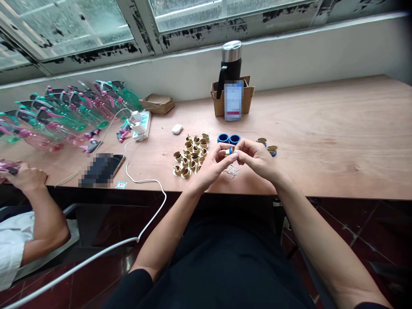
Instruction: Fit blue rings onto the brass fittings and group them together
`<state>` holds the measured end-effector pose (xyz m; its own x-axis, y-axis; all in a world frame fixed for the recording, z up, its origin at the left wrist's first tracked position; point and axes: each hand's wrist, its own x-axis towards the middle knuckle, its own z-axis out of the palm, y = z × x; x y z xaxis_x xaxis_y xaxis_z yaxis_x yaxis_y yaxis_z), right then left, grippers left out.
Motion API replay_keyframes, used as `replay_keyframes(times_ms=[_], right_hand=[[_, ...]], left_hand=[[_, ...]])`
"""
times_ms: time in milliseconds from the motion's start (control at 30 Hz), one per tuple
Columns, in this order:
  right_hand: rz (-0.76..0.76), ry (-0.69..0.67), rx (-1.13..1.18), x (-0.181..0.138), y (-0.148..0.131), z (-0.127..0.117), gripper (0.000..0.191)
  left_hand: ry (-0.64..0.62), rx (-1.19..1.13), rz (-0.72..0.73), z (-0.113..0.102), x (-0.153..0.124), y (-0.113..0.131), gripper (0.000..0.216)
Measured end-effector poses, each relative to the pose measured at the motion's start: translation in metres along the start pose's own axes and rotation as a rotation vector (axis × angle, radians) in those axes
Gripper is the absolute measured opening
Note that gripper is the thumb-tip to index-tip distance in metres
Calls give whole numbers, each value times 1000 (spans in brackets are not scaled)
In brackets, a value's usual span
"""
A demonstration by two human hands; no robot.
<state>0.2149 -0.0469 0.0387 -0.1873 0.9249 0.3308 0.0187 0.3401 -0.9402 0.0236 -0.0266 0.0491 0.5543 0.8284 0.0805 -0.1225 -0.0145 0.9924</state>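
Observation:
My left hand (213,166) and my right hand (257,158) meet above the table, fingertips pinched around a small gold metal piece with a blue ring (231,150). Fingers partly cover it. Left of my hands lies a group of gold metal pieces with raised flaps (194,157). Just behind my hands are two blue rings, one at the left (223,138) and one at the right (234,139). Several thin silvery wire rings (232,171) lie beneath my hands. Beyond my right hand sit gold pieces with blue bands (272,150).
A black flask (232,68) stands in a cardboard box (219,105) with a phone (233,101) leaning on it. Leftward are a white earbud case (177,128), power strip (145,124), white cable (146,180), dark phone (101,170), spray bottles (61,107) and another person's hand (32,177).

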Motion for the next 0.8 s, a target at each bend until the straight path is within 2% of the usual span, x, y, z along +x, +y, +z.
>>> replay_keyframes(times_ms=[433,800], right_hand=[[-34,4,41,-1,-9,0,43],[-159,0,-32,-6,-22,0,30]], left_hand=[[-93,-23,92,-5,0,4,49],[-122,6,183,-8,-3,12,46]])
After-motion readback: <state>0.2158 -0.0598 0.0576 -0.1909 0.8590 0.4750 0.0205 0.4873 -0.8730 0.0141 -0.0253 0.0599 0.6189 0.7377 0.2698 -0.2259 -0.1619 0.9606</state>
